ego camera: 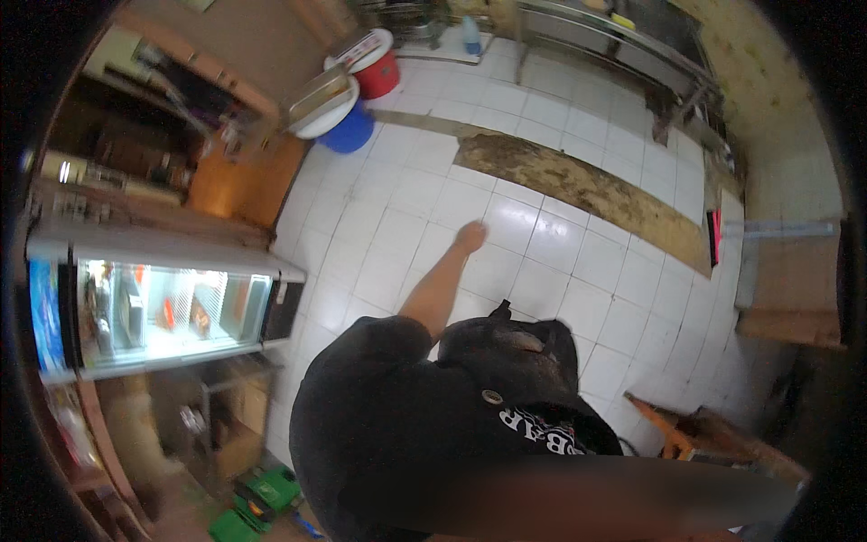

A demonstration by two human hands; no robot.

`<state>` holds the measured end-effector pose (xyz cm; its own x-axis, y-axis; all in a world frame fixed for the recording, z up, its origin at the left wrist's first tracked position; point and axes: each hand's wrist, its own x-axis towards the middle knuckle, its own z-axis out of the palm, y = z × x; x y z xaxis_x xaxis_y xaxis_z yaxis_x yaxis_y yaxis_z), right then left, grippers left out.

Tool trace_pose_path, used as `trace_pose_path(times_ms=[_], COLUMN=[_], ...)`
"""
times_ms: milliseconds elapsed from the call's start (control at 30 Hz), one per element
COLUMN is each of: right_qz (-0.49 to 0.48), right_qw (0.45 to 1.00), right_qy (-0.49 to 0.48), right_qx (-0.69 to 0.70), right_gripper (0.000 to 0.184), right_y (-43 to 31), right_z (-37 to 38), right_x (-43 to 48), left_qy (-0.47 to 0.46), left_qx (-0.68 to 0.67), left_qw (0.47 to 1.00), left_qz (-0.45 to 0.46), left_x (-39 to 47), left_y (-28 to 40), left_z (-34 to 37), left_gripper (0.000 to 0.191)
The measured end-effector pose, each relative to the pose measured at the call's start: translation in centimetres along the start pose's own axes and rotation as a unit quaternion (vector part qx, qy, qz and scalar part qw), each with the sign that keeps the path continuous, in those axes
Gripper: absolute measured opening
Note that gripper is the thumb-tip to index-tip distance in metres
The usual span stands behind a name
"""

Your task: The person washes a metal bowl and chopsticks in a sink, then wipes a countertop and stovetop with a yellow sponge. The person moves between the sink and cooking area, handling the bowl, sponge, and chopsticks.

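Note:
My left hand hangs over the white tiled floor ahead of my body, at the end of a bare forearm. It is blurred and looks curled; no object shows in it, and its finger positions cannot be made out. My right hand is out of view. Below the forearm is my black shirt with white print and a round badge. A dark garment or apron part bunches out beside the forearm.
At left stands a lit glass-door display fridge. Beyond it are a blue bucket bearing a metal tray and a red bucket. A worn strip crosses the floor. A metal table stands ahead, wooden furniture lower right.

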<state>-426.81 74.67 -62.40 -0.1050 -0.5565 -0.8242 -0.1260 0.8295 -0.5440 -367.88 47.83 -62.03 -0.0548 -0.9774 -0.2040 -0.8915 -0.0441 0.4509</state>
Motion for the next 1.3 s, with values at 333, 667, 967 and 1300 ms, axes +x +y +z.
trace_pose_path(times_ms=[333,667,967,1300], right_qz=[0.053,-0.163,-0.157,0.244], right_qw=[0.997,0.974,0.972,0.956], right_qy=[0.052,0.146,0.168,0.09], right_qx=[0.033,-0.062,-0.037,0.137], right_gripper=[0.033,0.034,0.028,0.049], right_y=[-12.4,-51.8,-72.2,-67.8], right_z=[-3.5,-10.4,-15.0,-5.9], right_x=[16.7,39.5,48.5,44.9], left_qy=[-0.1,-0.262,0.16,0.094], left_qx=[-0.224,-0.098,-0.155,0.057], left_qw=[0.955,0.92,0.975,0.991], left_qz=[0.168,0.276,-0.023,-0.076], left_x=[30.8,56.9,100.4,128.1], left_y=[24.6,15.7,26.4,34.8], left_z=[-3.2,-7.4,-30.4,-24.7], left_gripper=[0.031,0.043,0.045,0.074])
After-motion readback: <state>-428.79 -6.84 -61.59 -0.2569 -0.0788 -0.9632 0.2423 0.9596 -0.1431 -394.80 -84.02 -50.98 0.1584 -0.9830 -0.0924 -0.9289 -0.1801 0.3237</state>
